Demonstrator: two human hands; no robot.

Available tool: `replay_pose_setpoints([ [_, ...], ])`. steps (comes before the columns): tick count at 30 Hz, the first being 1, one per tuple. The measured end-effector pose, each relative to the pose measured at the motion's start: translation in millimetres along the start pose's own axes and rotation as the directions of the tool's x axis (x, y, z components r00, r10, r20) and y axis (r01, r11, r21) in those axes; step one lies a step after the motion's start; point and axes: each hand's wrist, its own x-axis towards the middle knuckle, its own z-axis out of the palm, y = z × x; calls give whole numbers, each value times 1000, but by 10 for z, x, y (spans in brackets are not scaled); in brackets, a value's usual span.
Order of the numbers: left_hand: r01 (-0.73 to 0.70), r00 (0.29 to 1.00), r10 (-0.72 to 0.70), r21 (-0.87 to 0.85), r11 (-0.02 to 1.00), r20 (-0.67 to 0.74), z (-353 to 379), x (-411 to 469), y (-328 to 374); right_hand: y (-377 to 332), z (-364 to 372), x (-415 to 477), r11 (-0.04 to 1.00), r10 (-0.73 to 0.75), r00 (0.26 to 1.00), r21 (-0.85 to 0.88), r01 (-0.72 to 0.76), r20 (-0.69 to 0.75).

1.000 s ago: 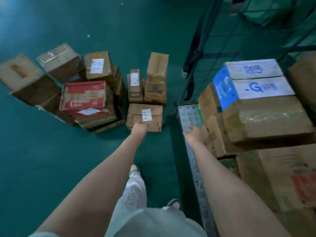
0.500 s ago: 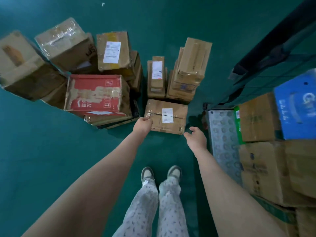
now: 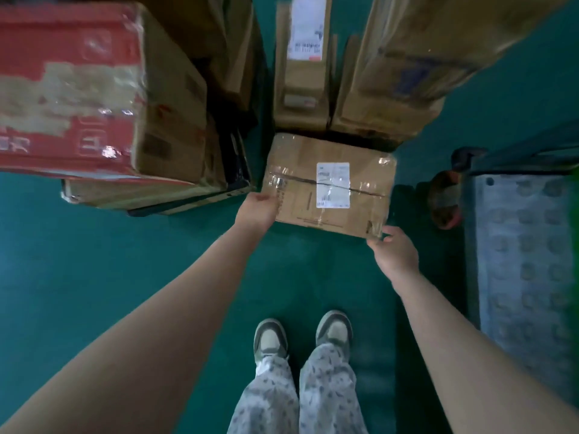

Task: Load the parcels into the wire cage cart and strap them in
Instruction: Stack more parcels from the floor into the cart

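Note:
A flat brown parcel [image 3: 326, 183] with a white label and clear tape lies on the green floor just ahead of my feet. My left hand [image 3: 255, 209] grips its near-left corner. My right hand [image 3: 393, 252] holds its near-right corner, with the fingers under the edge. The wire cage cart's studded metal floor plate [image 3: 520, 245] shows at the right edge, with one red wheel [image 3: 445, 198] beside the parcel.
A red-topped box [image 3: 72, 89] sits on a stack at the left. Behind the parcel stand a narrow labelled box [image 3: 302, 67] and a tall brown box [image 3: 407, 64]. Green floor [image 3: 94, 261] lies open at the left and around my shoes [image 3: 302, 336].
I have bent much closer to the floor. My right hand left the cart's edge, crossed over and took the parcel's near-right corner. My left hand stayed on the left corner.

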Motion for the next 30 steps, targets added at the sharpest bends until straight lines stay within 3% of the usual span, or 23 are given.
replay_pose_setpoints([
  [5,50,999,-49,54,997,-22,166,697,-326,242,288,581,998,60,996,4,-60,-59],
  [9,110,994,-110,-4,994,-15,296,1071,-514,373,438,930,987,152,984,63,-147,-94],
  [15,132,991,-132,-2,991,19,469,1279,-581,418,564,1136,891,283,958,355,-283,55],
  [20,2,998,-4,-33,999,-61,460,954,-405,281,355,970,825,333,938,511,-240,-96],
  [25,-42,998,40,-25,999,-55,220,461,-108,129,-30,587,875,328,938,412,-256,-115],
  [30,-103,991,103,3,995,-86,-113,-213,71,-41,-372,-36,863,347,933,423,-276,-99],
])
